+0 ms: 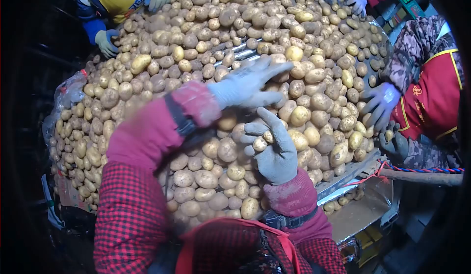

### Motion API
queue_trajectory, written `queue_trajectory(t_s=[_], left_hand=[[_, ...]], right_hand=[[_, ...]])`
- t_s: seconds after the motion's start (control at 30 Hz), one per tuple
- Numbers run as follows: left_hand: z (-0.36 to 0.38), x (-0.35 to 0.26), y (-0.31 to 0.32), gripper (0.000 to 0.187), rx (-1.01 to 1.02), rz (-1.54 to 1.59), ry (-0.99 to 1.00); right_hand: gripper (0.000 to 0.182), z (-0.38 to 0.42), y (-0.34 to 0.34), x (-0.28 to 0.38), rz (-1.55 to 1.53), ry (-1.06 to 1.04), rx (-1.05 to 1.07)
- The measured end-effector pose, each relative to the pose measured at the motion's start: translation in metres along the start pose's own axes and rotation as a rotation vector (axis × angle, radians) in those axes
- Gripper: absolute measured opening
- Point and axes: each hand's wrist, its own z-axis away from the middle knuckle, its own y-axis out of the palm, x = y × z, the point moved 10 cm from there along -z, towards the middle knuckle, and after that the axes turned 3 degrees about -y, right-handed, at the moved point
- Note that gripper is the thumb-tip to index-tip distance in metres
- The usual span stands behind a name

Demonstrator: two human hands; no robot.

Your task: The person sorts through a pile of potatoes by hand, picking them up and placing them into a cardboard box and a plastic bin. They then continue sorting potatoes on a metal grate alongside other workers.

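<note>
My left hand [250, 84], in a pale grey glove, reaches across the middle of a large potato heap [211, 178]. Its fingers are stretched out and apart, just above or touching the potatoes; the hand is slightly blurred and nothing shows in it. Closer to me, my right hand [275, 151] is turned palm up in a grey glove. Its fingers curl around a couple of small potatoes [260, 144], while the index finger points up toward the left hand. Potatoes of mixed sizes, some yellow and some dusty brown, lie all around both hands.
Co-workers' gloved hands rest at the heap's far left [107, 42], far right [358, 2] and right side [382, 102]. A metal slatted surface [244, 52] shows between potatoes. A pole with rope [422, 176] juts in at right, above a tray [365, 208].
</note>
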Motion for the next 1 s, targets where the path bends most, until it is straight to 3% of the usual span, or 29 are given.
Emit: queue_trajectory(t_s=[0.03, 0.07, 0.1, 0.17, 0.2, 0.23, 0.27, 0.3, 0.37, 0.47, 0.5, 0.57, 0.6, 0.7, 0.77, 0.8, 0.9, 1.0], left_hand=[[0.009, 0.002, -0.002, 0.070, 0.001, -0.002, 0.001], [0.019, 0.006, -0.002, 0.066, 0.043, 0.147, 0.004], [0.027, 0.010, -0.002, 0.062, 0.089, 0.294, 0.008], [0.020, 0.051, -0.036, 0.047, -0.094, 0.041, -0.081], [0.012, 0.079, -0.053, 0.044, -0.227, 0.023, -0.133], [0.003, 0.121, -0.064, 0.046, -0.275, -0.074, -0.330], [-0.007, 0.153, -0.068, 0.048, -0.305, -0.100, -0.362], [-0.019, 0.162, -0.072, 0.050, -0.261, -0.271, -0.336], [-0.035, 0.181, -0.053, 0.050, -0.054, -0.202, -0.425], [-0.044, 0.188, -0.047, 0.050, -0.076, -0.297, -0.449], [-0.045, 0.190, -0.048, 0.051, -0.094, -0.247, -0.413], [-0.038, 0.211, -0.054, 0.050, -0.124, 0.108, -0.551], [-0.037, 0.213, -0.056, 0.050, -0.125, 0.108, -0.552], [-0.035, 0.216, -0.058, 0.053, -0.138, -0.058, -0.482], [-0.040, 0.188, -0.058, 0.056, -0.271, -0.260, -0.321], [-0.039, 0.189, -0.054, 0.060, -0.196, -0.247, -0.419], [-0.041, 0.184, -0.054, 0.060, -0.098, -0.105, -0.468], [-0.044, 0.201, -0.051, 0.055, -0.102, -0.094, -0.422]], right_hand=[[0.050, 0.000, 0.000, -0.008, -0.335, 0.089, -0.006], [0.050, 0.001, 0.000, -0.008, -0.341, 0.088, -0.007], [0.050, 0.001, 0.002, -0.003, -0.209, 0.037, 0.016], [0.050, 0.005, 0.006, 0.001, -0.077, -0.013, 0.030], [0.050, 0.006, 0.009, 0.007, 0.175, -0.082, 0.032], [0.050, 0.006, 0.011, 0.015, 0.429, -0.154, 0.031], [0.049, 0.006, 0.003, 0.009, 0.350, -0.087, -0.020], [0.049, 0.006, 0.002, 0.011, 0.348, -0.092, -0.029], [0.049, 0.004, 0.007, 0.014, 0.461, -0.074, -0.001], [0.050, 0.003, 0.005, 0.014, 0.382, -0.073, -0.005], [0.051, 0.004, 0.008, 0.016, 0.389, -0.102, 0.025], [0.052, 0.002, 0.008, 0.015, 0.374, -0.081, 0.020], [0.051, 0.003, 0.007, 0.013, 0.362, -0.060, 0.009], [0.051, 0.003, 0.006, 0.009, 0.311, -0.017, -0.005], [0.051, 0.002, 0.005, 0.009, 0.273, -0.006, -0.018], [0.054, 0.001, 0.007, 0.012, 0.329, -0.025, 0.002], [0.057, 0.002, 0.009, 0.013, 0.352, -0.033, 0.003], [0.056, 0.001, 0.008, 0.012, 0.325, -0.024, -0.004]])
